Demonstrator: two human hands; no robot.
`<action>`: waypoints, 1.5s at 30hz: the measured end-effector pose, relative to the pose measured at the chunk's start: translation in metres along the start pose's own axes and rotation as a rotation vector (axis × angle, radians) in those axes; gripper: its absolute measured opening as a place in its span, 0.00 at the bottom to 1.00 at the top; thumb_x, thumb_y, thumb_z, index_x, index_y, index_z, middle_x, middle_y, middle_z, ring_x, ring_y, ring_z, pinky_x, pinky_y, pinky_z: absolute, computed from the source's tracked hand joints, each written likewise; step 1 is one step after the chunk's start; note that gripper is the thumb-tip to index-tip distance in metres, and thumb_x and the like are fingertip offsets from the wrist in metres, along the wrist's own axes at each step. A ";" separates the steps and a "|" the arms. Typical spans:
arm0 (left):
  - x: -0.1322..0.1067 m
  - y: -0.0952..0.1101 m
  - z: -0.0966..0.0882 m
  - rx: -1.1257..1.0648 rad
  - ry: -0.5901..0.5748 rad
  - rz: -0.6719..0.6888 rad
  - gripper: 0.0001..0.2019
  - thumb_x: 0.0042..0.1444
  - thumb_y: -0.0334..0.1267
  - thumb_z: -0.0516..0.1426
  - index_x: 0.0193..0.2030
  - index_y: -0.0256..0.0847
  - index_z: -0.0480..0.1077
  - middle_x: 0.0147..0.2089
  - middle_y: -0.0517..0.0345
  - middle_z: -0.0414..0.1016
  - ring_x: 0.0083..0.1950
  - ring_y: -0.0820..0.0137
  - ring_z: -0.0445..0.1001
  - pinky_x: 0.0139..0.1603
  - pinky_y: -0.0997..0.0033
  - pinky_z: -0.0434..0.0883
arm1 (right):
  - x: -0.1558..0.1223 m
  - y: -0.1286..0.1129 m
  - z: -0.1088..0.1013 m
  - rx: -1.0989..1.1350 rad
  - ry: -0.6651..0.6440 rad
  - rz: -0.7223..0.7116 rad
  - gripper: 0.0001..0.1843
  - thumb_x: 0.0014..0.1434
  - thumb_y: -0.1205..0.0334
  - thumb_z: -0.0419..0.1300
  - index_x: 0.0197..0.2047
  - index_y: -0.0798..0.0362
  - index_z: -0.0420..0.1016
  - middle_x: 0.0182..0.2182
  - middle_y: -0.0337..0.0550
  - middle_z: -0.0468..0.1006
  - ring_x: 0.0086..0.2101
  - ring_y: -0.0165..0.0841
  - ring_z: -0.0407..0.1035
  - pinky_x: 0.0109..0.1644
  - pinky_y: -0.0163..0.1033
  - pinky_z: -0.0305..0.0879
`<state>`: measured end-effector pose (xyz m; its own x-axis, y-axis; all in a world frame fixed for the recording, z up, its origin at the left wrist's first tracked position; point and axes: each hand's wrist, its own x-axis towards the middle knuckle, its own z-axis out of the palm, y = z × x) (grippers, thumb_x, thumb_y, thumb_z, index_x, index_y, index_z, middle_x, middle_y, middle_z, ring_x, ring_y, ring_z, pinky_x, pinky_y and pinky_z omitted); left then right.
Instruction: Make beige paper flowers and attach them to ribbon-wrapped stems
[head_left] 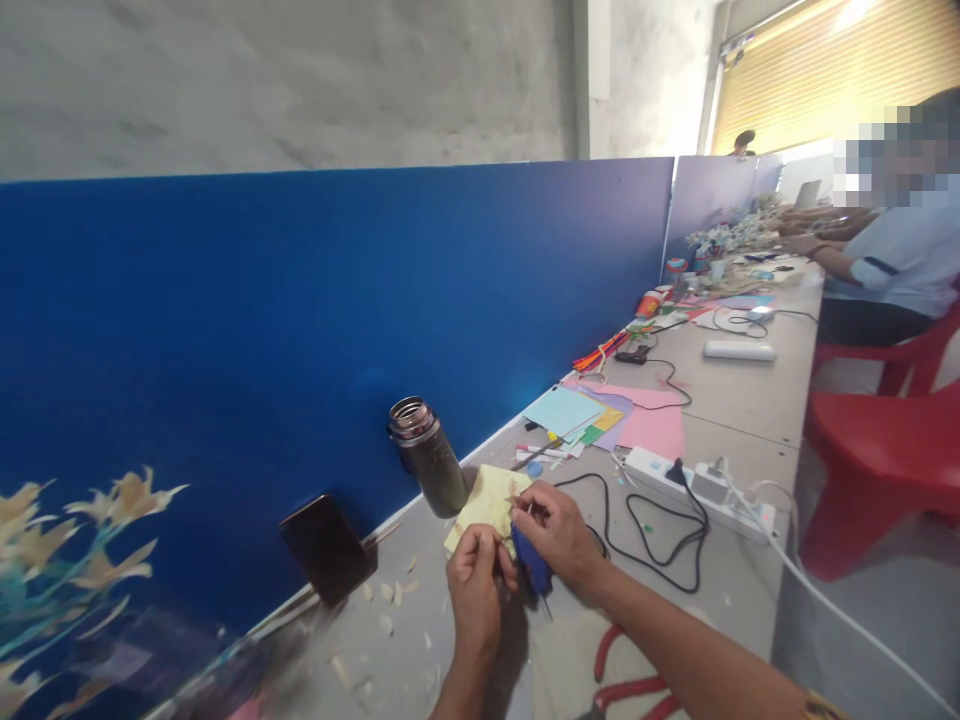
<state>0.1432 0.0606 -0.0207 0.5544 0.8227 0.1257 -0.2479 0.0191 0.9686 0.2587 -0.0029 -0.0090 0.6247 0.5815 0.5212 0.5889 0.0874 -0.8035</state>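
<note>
A blue object with a thin dark tip pointing down is held up just right of the dark flask. A pale yellow sheet lies flat against the flask's base.

At lower centre of the frame the left hand and right hand meet over the table, a tool between them and a sheet just behind. A flask stands left of the sheet, and a phone further left leans on the partition. A power strip lies to the right, a stack of papers behind it, and a chair at the right edge.
</note>
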 end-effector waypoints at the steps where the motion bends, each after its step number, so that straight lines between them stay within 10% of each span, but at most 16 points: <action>1: 0.000 -0.001 -0.001 -0.009 0.003 -0.001 0.22 0.60 0.55 0.58 0.24 0.40 0.66 0.15 0.63 0.64 0.18 0.75 0.62 0.24 0.76 0.64 | 0.000 0.000 0.000 -0.005 0.003 -0.002 0.07 0.54 0.65 0.58 0.25 0.51 0.71 0.26 0.38 0.74 0.25 0.30 0.66 0.31 0.34 0.61; 12: 0.003 -0.004 -0.002 0.005 0.072 -0.023 0.18 0.54 0.53 0.61 0.36 0.36 0.76 0.21 0.58 0.73 0.19 0.74 0.66 0.22 0.75 0.64 | -0.006 0.006 0.001 0.006 -0.040 -0.002 0.06 0.57 0.63 0.58 0.30 0.52 0.75 0.23 0.38 0.77 0.21 0.30 0.67 0.27 0.33 0.61; 20: 0.003 0.002 0.002 0.075 0.154 0.117 0.05 0.48 0.36 0.65 0.32 0.39 0.80 0.36 0.53 0.78 0.39 0.66 0.75 0.42 0.69 0.70 | -0.013 0.012 0.003 -0.235 -0.025 -0.279 0.07 0.60 0.65 0.58 0.30 0.53 0.75 0.24 0.39 0.77 0.22 0.29 0.67 0.30 0.34 0.58; 45: 0.000 -0.004 0.007 -0.100 0.200 -0.066 0.15 0.43 0.44 0.70 0.30 0.38 0.73 0.27 0.63 0.71 0.28 0.75 0.67 0.31 0.76 0.65 | -0.019 0.006 0.009 -0.484 -0.003 -0.461 0.13 0.63 0.69 0.54 0.26 0.52 0.69 0.22 0.38 0.72 0.25 0.31 0.64 0.34 0.39 0.50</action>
<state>0.1497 0.0562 -0.0232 0.4060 0.9139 0.0080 -0.2989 0.1245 0.9461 0.2451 -0.0061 -0.0263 0.2525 0.5739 0.7790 0.9595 -0.0447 -0.2781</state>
